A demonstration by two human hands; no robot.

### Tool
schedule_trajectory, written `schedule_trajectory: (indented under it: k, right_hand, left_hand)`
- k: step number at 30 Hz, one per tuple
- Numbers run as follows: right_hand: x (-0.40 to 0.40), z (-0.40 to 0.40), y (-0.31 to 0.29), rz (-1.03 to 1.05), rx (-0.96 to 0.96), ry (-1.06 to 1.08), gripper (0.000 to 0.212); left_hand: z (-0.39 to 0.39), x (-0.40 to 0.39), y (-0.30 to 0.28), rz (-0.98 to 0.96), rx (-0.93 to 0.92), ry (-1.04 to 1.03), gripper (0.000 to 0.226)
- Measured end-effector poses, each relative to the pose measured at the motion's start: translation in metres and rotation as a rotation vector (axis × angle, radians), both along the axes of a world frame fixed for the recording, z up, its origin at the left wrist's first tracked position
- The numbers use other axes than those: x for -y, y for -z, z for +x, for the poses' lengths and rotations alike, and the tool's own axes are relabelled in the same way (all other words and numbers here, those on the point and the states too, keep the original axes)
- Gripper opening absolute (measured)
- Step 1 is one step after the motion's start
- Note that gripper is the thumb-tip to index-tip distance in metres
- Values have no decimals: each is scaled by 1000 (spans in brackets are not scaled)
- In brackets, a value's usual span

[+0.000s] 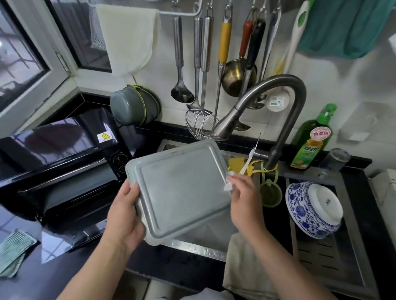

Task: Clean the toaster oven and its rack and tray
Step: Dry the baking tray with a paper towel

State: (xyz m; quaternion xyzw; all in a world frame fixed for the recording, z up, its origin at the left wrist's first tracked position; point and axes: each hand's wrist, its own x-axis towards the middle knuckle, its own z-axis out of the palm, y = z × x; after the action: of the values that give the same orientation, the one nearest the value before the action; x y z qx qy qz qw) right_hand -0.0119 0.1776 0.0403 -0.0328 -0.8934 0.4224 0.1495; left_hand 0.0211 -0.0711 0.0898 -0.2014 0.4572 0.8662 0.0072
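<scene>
Lying at far left on the black counter (47,273): a green striped cloth (13,252), crumpled. Standing behind it, against the window corner: the black oven (56,160), door hanging open toward the counter, knobs facing the sink. Resting on its side behind the oven: a grey pot (134,105).

Gripping the tray's lower left edge: the left hand (125,217), thumb lying over the rim, fingers curling underneath. Being held over the sink (196,246), tilted, underside facing up: the grey tray (182,189), its far corner reaching just under the faucet (267,103) spout.

Hanging on the wall rail above: a white towel (127,37), ladles, a skimmer and a small brass pan (236,76).

Pinching a small white scrap (228,184) against the tray's right edge: the right hand (245,201), fingers closing on scrap and rim. Material of the scrap: not determinable.

Draping over the sink's front edge, under the right forearm: a beige cloth (249,267). Lying in the basin beyond the hand: yellow and green items, partly hidden.

Sitting upside down on the drain rack at right: a blue-and-white bowl (313,208). Standing behind it by the wall: a green bottle (314,140), beside a glass jar (336,158).
</scene>
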Motion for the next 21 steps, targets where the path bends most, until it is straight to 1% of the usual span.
schedule_trajectory:
  k: [2,3,5,6,7,8,9,10,11,12,13,14,15,16,17,18,19,20,21]
  right_hand:
    - [3,13,11,-41,-6,67,32]
    - [4,17,17,-56,36,86,32]
    - [10,29,27,-104,217,42,34]
    - [14,35,33,-184,307,9,36]
    - [17,40,33,-337,378,24,40]
    - [18,39,28,-569,423,87,43]
    - [14,33,23,-809,441,170,41]
    - [10,25,15,-1043,453,214,34]
    - [6,15,7,-1275,452,202,25]
    - [4,5,-4,-1527,428,168,23]
    - [6,-4,-10,-1719,417,133,26]
    - [13,-12,-21,-1818,415,75,30]
    - [25,-17,-28,-1802,417,15,28]
    - [39,-23,-30,-1743,423,-37,21]
    - [53,-27,-34,-1630,422,-62,22]
    - [66,-31,-33,-1456,413,-76,31]
    - [74,-35,-28,-1184,376,-94,39]
    - [78,-37,-23,-840,298,-130,43]
    - [78,-39,-17,-456,189,-166,42]
  left_hand:
    - [0,0,5,5,36,-29,34]
    - [2,-1,9,19,63,-64,34]
    - [4,-3,17,80,118,-184,34]
    - [4,-2,19,109,140,-246,35]
    - [2,0,20,117,157,-295,35]
    - [0,3,19,108,163,-325,35]
    - [-3,6,18,87,163,-342,34]
    - [-6,7,16,65,160,-353,34]
    - [-7,7,13,40,157,-349,34]
    - [-6,5,11,17,156,-332,34]
    - [-5,1,9,-6,159,-309,34]
    - [-2,-5,9,-21,168,-287,33]
    - [2,-11,11,-27,181,-266,33]
    - [5,-18,11,-24,188,-243,32]
    - [9,-24,10,-21,195,-218,32]
    - [12,-29,8,-16,199,-194,32]
    - [13,-31,7,-7,197,-178,32]
    - [15,-32,4,1,189,-168,33]
    - [15,-32,1,5,179,-165,33]
